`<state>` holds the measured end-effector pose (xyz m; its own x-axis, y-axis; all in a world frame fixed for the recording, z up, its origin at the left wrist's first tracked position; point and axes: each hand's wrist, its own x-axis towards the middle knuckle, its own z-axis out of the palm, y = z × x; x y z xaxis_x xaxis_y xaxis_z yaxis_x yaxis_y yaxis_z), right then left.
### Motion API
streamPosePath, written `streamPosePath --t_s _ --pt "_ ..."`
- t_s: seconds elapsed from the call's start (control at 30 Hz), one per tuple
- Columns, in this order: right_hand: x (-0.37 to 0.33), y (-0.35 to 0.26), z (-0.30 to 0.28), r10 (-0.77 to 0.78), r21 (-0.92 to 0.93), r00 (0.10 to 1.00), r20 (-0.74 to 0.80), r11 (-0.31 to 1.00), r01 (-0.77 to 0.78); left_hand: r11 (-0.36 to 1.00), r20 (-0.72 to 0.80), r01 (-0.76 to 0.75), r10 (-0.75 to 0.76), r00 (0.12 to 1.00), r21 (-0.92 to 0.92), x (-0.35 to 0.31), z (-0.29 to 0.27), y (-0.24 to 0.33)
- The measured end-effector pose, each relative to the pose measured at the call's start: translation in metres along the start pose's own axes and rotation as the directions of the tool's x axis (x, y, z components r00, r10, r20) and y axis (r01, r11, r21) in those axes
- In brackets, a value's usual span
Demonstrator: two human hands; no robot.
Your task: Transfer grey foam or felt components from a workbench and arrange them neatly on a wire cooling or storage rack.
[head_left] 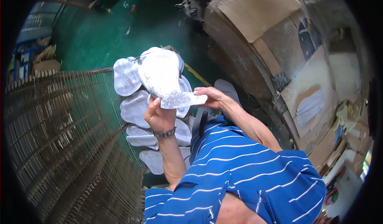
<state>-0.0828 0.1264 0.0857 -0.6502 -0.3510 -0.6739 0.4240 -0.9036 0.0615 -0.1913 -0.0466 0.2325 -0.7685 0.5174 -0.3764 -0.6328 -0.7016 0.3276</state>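
A flat white piece with grey speckles (161, 72), rounded and wide at its far end, narrows toward me. Its kind I cannot make out. My left hand (160, 118), with a watch on the wrist, grips its near edge, thumb on top. On the other side my right hand (212, 97) pinches the narrow white end between thumb and fingers. Beneath and to the left hang or lie several similar white rounded pieces (135, 109), in overlapping rows; what bears them is mostly hidden.
Along the left stands a large rack of thin wires or rods (76, 140). Worn cardboard (255, 14) covers a bulky surface on the right. A dark machine part (194, 10) stands at the back, on a green floor (91, 36) with small scraps and a yellow line (197, 76).
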Motion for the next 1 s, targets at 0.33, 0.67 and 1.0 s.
streamPosePath --t_s 0.33,0.67,1.0 --pt "0.137 -0.122 0.02 -0.412 -0.312 0.814 -0.41 0.902 0.299 0.999 -0.443 -0.035 0.026 0.896 -0.013 0.144 -0.154 0.047" --pt "0.275 -0.175 0.056 -0.558 -0.417 0.796 -0.235 0.797 0.436 0.992 -0.34 -0.045 0.083 0.937 0.118 0.248 -0.276 0.122" --pt "0.402 -0.092 -0.104 -0.321 -0.609 0.868 -0.379 0.792 0.027 0.999 -0.774 0.018 -0.033 0.632 -0.027 0.258 -0.496 0.067"
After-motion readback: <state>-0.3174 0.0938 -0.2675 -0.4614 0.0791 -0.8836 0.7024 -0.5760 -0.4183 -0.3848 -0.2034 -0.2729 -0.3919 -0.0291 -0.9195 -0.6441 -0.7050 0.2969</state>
